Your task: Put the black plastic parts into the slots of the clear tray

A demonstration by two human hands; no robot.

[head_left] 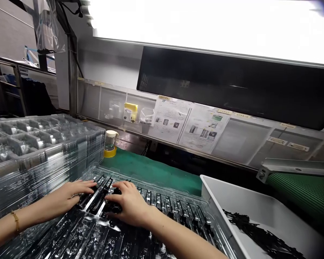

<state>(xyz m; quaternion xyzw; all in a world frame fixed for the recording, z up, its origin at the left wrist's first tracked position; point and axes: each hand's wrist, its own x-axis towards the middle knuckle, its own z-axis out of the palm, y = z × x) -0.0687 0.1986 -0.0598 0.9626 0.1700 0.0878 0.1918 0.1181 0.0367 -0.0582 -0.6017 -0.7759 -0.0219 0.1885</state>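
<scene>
1. resting palm-down on a clear plastic tray (178,212), both hands press onto long black parts (97,194) seated in its slots.
2. the left hand (70,196) lies flat at the tray's left end, fingers spread and loosely extended, clamped on nothing; its fingertips touch the black parts.
3. the right hand (131,203) sits just beside the left hand, fingers curled down over a dark part beneath them; whether it grips that part or only presses on it cannot be told.
4. a thin bracelet (15,221) circles the left wrist.
5. the tray lies on the green worktop (151,169), its rows of black parts running right toward a white bin (245,201).
6. the white bin, touching or just beside the tray's right edge, holds a loose heap of black pieces (259,233).
7. a tall stack of clear trays (37,151) stands to the left, near the left forearm.
8. a small jar with a white lid (111,140) sits on a yellow tape roll (110,153) behind the tray.
9. printed sheets (189,124) hang on the back panel.
</scene>
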